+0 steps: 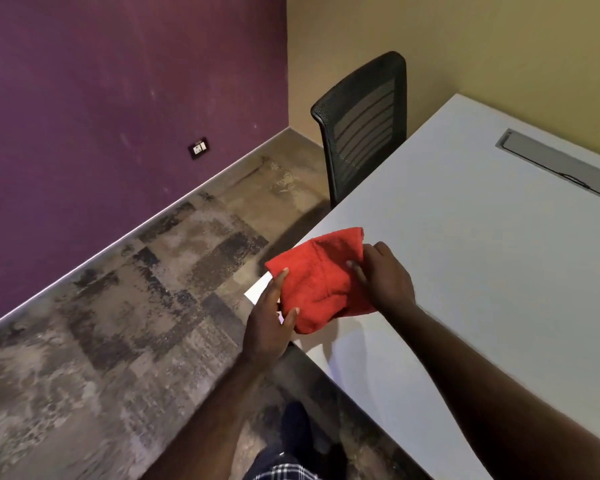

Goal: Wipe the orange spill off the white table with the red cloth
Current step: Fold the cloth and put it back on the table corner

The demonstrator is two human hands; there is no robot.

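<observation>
The 2 hands hold the red cloth [321,280] above the white table [482,271] corner: left hand [269,323] grasps its near edge, right hand [385,278] its far side.

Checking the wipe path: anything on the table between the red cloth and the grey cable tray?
Nothing: in the head view the white table is bare between the red cloth and grey cable tray. No orange spill visible there.

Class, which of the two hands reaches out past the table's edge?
The left hand: it hangs over the floor, gripping the red cloth; the right hand is above the table.
</observation>
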